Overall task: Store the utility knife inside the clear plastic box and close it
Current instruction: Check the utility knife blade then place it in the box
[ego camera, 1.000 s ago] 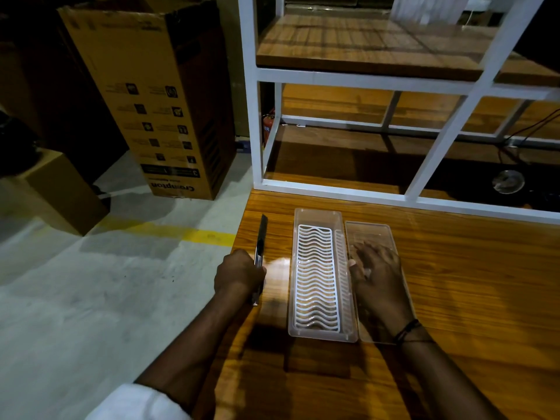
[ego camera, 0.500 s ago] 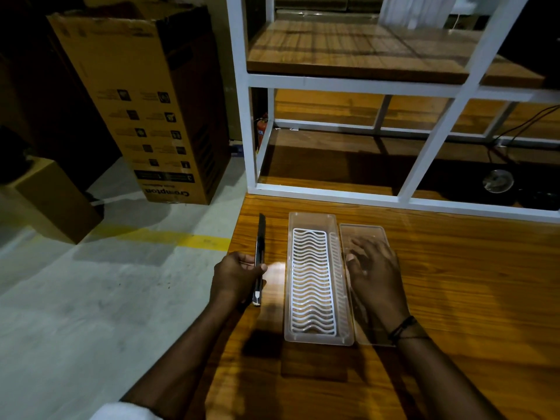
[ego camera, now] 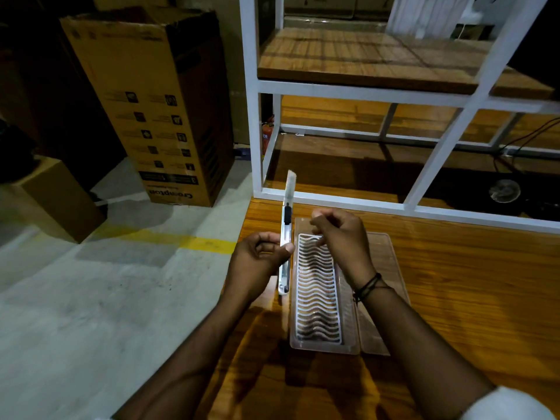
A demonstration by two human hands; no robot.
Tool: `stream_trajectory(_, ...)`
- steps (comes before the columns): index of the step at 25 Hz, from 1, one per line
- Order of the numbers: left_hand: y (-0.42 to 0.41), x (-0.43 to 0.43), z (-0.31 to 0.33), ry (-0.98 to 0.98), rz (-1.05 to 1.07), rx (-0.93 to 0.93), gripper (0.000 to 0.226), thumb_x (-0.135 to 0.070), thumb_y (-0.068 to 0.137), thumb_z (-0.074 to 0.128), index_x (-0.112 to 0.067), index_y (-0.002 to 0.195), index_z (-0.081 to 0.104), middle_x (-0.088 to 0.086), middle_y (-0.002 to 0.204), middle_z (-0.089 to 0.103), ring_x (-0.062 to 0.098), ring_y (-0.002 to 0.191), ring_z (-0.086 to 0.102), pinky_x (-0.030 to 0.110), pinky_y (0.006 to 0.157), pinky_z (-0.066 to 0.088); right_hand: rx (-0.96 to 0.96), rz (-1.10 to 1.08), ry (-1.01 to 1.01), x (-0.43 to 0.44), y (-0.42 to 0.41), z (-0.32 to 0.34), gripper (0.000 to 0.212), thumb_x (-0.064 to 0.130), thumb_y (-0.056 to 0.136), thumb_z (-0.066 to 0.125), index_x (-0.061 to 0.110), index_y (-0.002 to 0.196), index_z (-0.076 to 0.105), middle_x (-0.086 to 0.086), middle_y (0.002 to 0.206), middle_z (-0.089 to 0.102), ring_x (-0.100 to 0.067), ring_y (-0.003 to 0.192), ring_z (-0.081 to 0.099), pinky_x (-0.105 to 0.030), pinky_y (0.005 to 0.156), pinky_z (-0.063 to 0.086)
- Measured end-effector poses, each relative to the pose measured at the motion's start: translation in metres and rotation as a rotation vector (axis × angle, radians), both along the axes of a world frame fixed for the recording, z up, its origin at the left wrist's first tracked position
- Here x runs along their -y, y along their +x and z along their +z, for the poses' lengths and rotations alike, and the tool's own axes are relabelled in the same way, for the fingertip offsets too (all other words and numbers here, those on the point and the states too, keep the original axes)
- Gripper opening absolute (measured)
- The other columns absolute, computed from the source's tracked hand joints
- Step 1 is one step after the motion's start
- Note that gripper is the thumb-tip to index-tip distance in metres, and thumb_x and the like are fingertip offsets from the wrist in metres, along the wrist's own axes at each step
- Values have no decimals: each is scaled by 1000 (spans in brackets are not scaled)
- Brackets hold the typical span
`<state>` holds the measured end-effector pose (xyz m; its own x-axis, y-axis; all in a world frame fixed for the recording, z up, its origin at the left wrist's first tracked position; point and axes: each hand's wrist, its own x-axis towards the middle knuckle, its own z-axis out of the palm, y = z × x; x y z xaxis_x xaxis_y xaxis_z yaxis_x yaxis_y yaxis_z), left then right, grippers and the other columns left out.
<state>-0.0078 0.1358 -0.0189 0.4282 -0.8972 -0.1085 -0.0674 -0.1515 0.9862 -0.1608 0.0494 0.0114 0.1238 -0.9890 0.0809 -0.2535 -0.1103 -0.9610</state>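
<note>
The slim white-and-black utility knife [ego camera: 286, 237] stands nearly upright above the desk's left edge, blade end pointing away, pinched in the left hand [ego camera: 257, 265], whose grip is clenched around its lower body. Just right of it the open clear plastic box [ego camera: 321, 348] with a white wavy insert lies on the wooden desk [ego camera: 469, 283]. The right hand [ego camera: 342, 237] hovers over the box, fingers loosely curled, holding nothing; the clear lid [ego camera: 391, 262] lies beside the box.

A storeroom or workshop floor: bare concrete floor [ego camera: 91, 298] crossed by a yellow line [ego camera: 169, 239], tall printed cardboard carton [ego camera: 151, 110] against the wall, white metal shelving frame [ego camera: 394, 95] with wooden boards, beside a wooden worktable [ego camera: 469, 283]
</note>
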Motion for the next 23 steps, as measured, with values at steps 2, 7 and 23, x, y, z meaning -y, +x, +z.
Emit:
stream_trajectory(2, -6, -2, 4, -27, -39, -19, 34, -28, 83, 84, -10, 109, 71, 6, 93, 77, 18, 80, 76, 30, 64, 62, 149, 39, 126, -1, 11, 6, 19, 29, 96, 64, 15, 95, 77, -4, 89, 78, -21, 82, 75, -28, 66, 60)
stream_trajectory(7, -11, -1, 2, -54, -92, -37, 31, -23, 84, 84, -9, 108, 70, 7, 93, 77, 22, 78, 76, 33, 64, 61, 227, 53, 169, -3, 22, 6, 28, 35, 91, 69, 10, 84, 79, -16, 85, 78, -23, 72, 72, -41, 73, 61)
stream_trajectory(23, -12, -12, 13, -116, -311, 172, 61, -28, 76, 90, -31, 129, 61, -6, 101, 70, 12, 77, 73, 30, 65, 64, 115, 26, 31, 7, 0, 4, 22, 31, 89, 72, 13, 100, 77, -4, 87, 79, -26, 81, 76, -43, 78, 62)
